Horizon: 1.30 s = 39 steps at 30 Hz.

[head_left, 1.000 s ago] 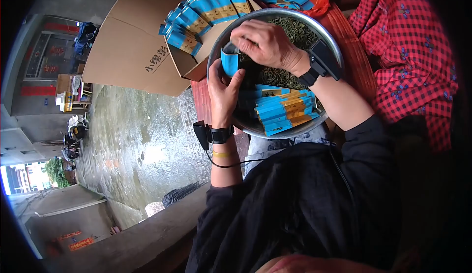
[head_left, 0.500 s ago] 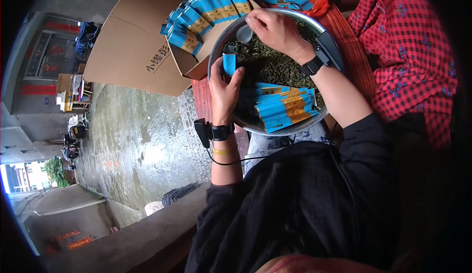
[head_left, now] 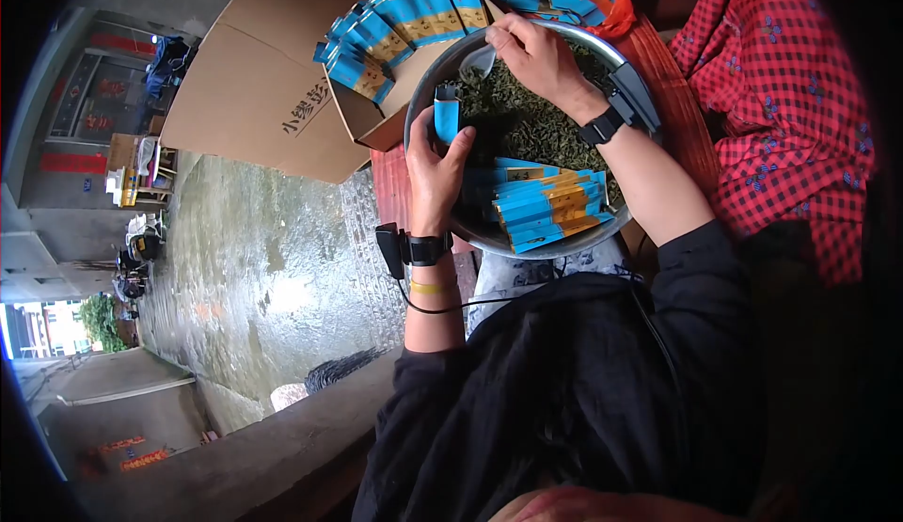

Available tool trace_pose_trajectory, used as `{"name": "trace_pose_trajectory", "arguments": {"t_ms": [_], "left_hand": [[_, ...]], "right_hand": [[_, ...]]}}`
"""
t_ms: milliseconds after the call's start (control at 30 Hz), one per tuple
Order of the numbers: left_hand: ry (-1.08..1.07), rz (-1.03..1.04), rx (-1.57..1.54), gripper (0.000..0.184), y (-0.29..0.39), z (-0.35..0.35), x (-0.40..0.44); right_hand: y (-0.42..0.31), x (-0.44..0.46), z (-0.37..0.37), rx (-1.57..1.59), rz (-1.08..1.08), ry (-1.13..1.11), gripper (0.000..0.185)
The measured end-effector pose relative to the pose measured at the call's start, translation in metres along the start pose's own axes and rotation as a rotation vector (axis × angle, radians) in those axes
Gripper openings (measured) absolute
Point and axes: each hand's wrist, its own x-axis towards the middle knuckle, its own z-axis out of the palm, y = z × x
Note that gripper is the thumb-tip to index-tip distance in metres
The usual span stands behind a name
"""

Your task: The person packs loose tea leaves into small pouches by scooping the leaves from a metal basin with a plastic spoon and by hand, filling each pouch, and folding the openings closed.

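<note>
My left hand (head_left: 437, 174) is closed around a small blue packet (head_left: 446, 119), held upright with its dark mouth gaping at the top. My right hand (head_left: 541, 59) pinches what looks like a small translucent scoop (head_left: 480, 59); its handle is hidden behind my fingers. Both hands are over a wide metal basin (head_left: 414, 99). Dark green dried leaves (head_left: 536, 127), apparently tea, fill much of it. A row of blue and gold packets (head_left: 555, 207) lies on the leaves on the side nearest my body.
A cardboard box (head_left: 273, 61) beside the basin holds many standing packets (head_left: 414, 19). Behind is a red plastic bag (head_left: 616, 0) with more blue packets. The basin rests on a reddish surface (head_left: 682, 113). Red checked cloth (head_left: 771, 99) hangs at the right; wet paving (head_left: 273, 259) lies left.
The scoop and my right hand have shifted slightly to the right in view, along with the basin and box. My left hand still grips the packet, now a little further right.
</note>
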Motion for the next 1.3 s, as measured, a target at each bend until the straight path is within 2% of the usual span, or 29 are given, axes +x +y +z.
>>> {"name": "trace_pose_trajectory", "arguments": {"t_ms": [100, 200, 433, 467, 600, 633, 733, 800, 833, 867, 900, 933, 967, 1033, 1100, 1133, 1167, 1233, 1300], "left_hand": [[-0.029, -0.066, 0.061, 0.051, 0.008, -0.001, -0.001], [-0.033, -0.017, 0.053, 0.051, 0.004, -0.001, 0.000], [-0.050, -0.055, -0.047, 0.051, -0.001, -0.001, 0.001], [-0.050, -0.052, -0.016, 0.050, -0.002, -0.001, 0.001], [-0.025, -0.028, -0.040, 0.051, 0.000, 0.001, 0.001], [-0.019, -0.028, -0.041, 0.051, 0.004, 0.001, 0.000], [0.018, -0.061, 0.030, 0.046, 0.011, -0.002, -0.003], [0.133, -0.013, -0.220, 0.036, 0.004, -0.002, -0.001], [0.128, 0.022, -0.230, 0.027, 0.003, -0.005, -0.001], [0.128, 0.016, -0.308, 0.025, 0.004, -0.004, -0.002], [0.132, 0.011, -0.387, 0.024, 0.007, -0.004, -0.003], [0.134, 0.013, -0.389, 0.024, 0.007, -0.005, -0.004], [0.070, -0.035, -0.428, 0.026, 0.006, -0.007, -0.004], [0.012, -0.086, -0.462, 0.027, 0.005, -0.012, -0.006], [-0.143, -0.144, -0.314, 0.023, 0.009, -0.011, -0.006], [-0.147, -0.156, -0.378, 0.023, 0.014, -0.008, -0.007], [-0.146, -0.156, -0.379, 0.023, 0.017, -0.007, -0.007], [-0.220, -0.215, -0.312, 0.022, 0.019, -0.008, -0.007], [-0.253, -0.229, -0.304, 0.022, 0.017, -0.009, -0.006]], "right_hand": [[-0.020, -0.007, -0.004, 0.076, -0.078, 0.055, 0.021], [-0.029, -0.013, 0.000, 0.074, -0.350, 0.074, 0.015], [-0.031, -0.009, -0.003, 0.016, -0.537, 0.094, 0.012], [-0.033, -0.012, -0.003, 0.014, -0.518, -0.003, 0.011], [-0.033, -0.011, -0.002, 0.037, -0.502, 0.089, 0.011], [-0.030, -0.008, -0.004, 0.029, -0.473, 0.153, 0.013], [-0.015, -0.001, -0.008, -0.014, -0.305, 0.114, 0.012], [-0.010, -0.001, -0.009, -0.096, -0.274, 0.044, 0.011], [-0.009, -0.002, -0.011, -0.180, -0.240, -0.028, 0.011], [-0.010, -0.003, -0.009, -0.156, -0.175, -0.037, 0.013], [-0.012, -0.004, -0.008, -0.160, -0.175, -0.035, 0.013], [-0.014, -0.004, -0.007, -0.133, -0.287, -0.024, 0.014], [-0.015, -0.005, -0.003, -0.102, -0.399, -0.014, 0.014], [-0.024, -0.007, 0.003, -0.020, -0.402, -0.093, 0.019], [-0.037, -0.013, 0.005, 0.379, -0.313, -0.253, 0.022], [-0.044, -0.016, 0.001, 0.489, -0.186, -0.359, 0.022], [-0.042, -0.016, 0.002, 0.489, -0.186, -0.359, 0.022], [-0.039, -0.019, 0.005, 0.310, -0.361, -0.399, 0.021], [-0.036, -0.019, 0.002, 0.262, -0.359, -0.435, 0.016]]}}
